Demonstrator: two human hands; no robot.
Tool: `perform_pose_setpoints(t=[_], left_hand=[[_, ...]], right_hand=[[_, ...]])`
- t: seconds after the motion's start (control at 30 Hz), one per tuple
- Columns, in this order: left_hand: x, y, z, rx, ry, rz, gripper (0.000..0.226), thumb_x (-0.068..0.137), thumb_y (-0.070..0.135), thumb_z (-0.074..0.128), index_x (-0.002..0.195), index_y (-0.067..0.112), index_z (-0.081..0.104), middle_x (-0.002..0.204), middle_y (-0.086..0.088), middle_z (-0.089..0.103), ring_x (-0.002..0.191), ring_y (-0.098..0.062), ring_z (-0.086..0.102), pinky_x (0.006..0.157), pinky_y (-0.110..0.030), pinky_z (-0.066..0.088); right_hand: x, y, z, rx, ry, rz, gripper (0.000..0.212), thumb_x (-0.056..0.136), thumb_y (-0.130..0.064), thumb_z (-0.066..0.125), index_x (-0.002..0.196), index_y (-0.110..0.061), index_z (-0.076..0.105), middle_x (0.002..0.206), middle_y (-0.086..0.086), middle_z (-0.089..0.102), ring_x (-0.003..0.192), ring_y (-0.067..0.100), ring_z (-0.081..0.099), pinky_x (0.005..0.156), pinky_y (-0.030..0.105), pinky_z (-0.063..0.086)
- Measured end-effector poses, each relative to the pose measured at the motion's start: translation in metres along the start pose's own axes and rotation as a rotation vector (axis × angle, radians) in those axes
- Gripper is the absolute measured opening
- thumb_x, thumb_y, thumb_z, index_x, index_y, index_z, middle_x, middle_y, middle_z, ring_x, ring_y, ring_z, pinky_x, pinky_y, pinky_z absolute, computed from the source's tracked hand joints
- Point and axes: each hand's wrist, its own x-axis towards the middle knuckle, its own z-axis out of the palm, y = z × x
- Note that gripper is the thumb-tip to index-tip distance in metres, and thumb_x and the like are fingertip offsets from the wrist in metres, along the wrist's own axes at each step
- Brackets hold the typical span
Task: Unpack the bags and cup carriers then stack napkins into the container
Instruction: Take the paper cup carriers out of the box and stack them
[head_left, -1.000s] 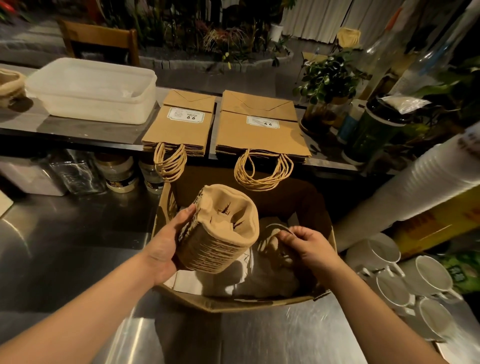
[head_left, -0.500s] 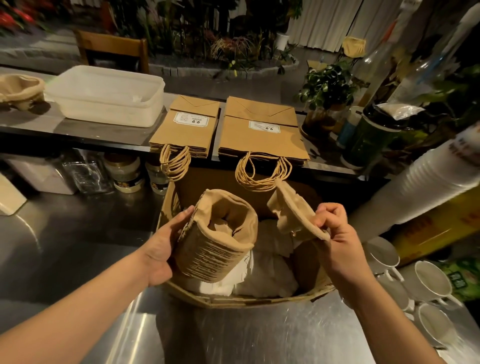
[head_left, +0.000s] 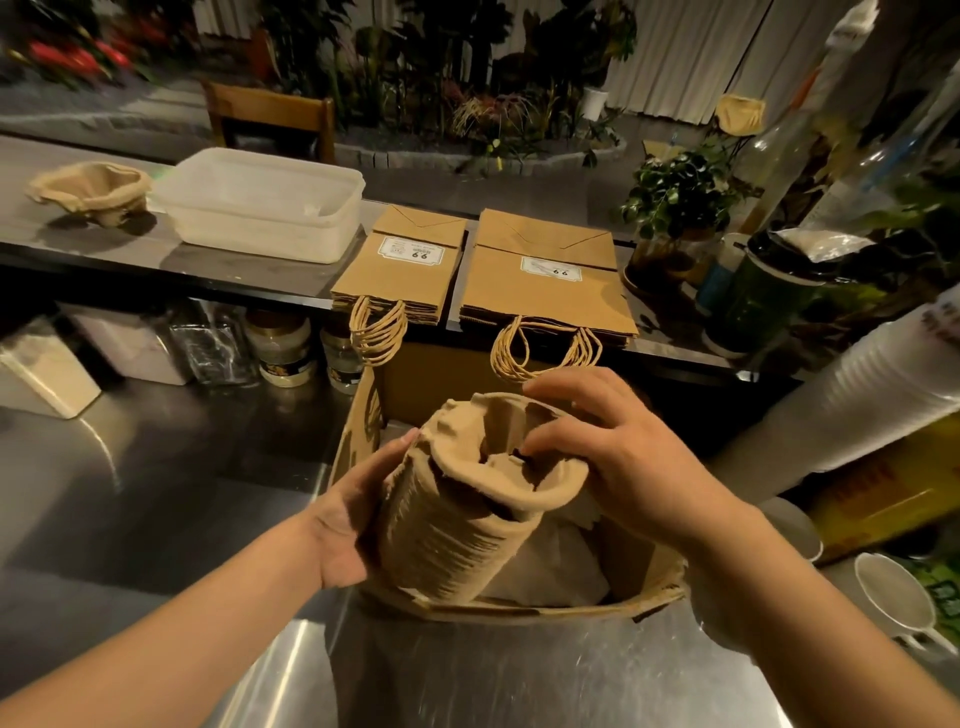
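Holding a nested stack of pulp cup carriers (head_left: 467, 514) over an open cardboard box (head_left: 519, 605), the left hand (head_left: 353, 519) cups the stack's side with palm and thumb pressed against the ribbed edges. The right hand (head_left: 613, 457) grips the top carrier at its rim, fingertips (head_left: 535, 444) curled into the cavity. The stack tilts towards the left hand. White paper (head_left: 550, 571) — possibly napkins, I cannot tell — lies inside the box beneath the stack. On the raised shelf behind, two piles of flat kraft paper bags (head_left: 545, 280) lie side by side, handles hanging over the edge. Left of them sits a translucent plastic container (head_left: 265, 208), and further left a single cup carrier (head_left: 91, 189) — apart from the container.
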Motion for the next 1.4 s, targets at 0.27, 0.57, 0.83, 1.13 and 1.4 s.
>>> perform_pose_setpoints(t=[0.27, 0.57, 0.83, 1.13, 1.4], left_hand=[[-0.004, -0.006, 0.006, -0.061, 0.106, 0.092, 0.070, 0.049, 0.053, 0.078, 0.105, 0.011, 0.077, 0.099, -0.025, 0.076, 0.105, -0.045, 0.062, 0.088, -0.052, 0.048], [0.000, -0.004, 0.034, 0.143, 0.216, 0.183, 0.075, 0.063, 0.071, 0.069, 0.127, 0.031, 0.068, 0.122, -0.014, 0.072, 0.113, -0.038, 0.066, 0.097, -0.055, 0.055], [0.001, 0.037, 0.037, 0.250, 0.283, 0.341, 0.058, 0.095, 0.072, 0.045, 0.126, 0.022, 0.050, 0.109, -0.008, 0.062, 0.092, -0.023, 0.059, 0.067, -0.033, 0.045], [-0.036, 0.084, -0.031, 0.103, 0.324, 0.628, 0.020, 0.099, 0.059, 0.049, 0.112, 0.044, 0.052, 0.116, -0.007, 0.062, 0.101, -0.030, 0.065, 0.072, -0.046, 0.057], [-0.069, 0.178, -0.124, 0.144, 0.386, 0.898, 0.017, 0.103, 0.052, 0.046, 0.118, 0.048, 0.052, 0.130, 0.000, 0.061, 0.119, -0.019, 0.062, 0.093, -0.043, 0.059]], right_hand=[[0.011, -0.007, 0.005, -0.213, -0.147, -0.027, 0.043, 0.085, -0.037, 0.070, 0.128, -0.043, 0.064, 0.133, 0.001, 0.051, 0.125, 0.025, 0.039, 0.096, 0.044, 0.048], [0.043, -0.057, 0.002, 0.383, -0.228, 0.426, 0.052, 0.107, -0.053, 0.019, 0.097, -0.030, 0.065, 0.104, -0.009, 0.069, 0.099, 0.010, 0.063, 0.091, 0.037, 0.050], [0.088, -0.077, 0.027, 0.150, -0.103, 0.465, 0.057, 0.102, -0.059, 0.027, 0.132, -0.022, 0.058, 0.137, -0.002, 0.059, 0.127, 0.017, 0.051, 0.114, 0.045, 0.039], [0.160, -0.123, 0.042, 0.242, -0.008, 0.330, 0.057, 0.090, -0.064, 0.058, 0.134, -0.029, 0.051, 0.131, -0.012, 0.054, 0.123, 0.008, 0.045, 0.110, 0.042, 0.043], [0.278, -0.162, 0.068, 0.253, 0.092, 0.147, 0.035, 0.087, -0.048, 0.071, 0.111, -0.029, 0.055, 0.105, -0.014, 0.051, 0.097, 0.005, 0.044, 0.084, 0.023, 0.040]])
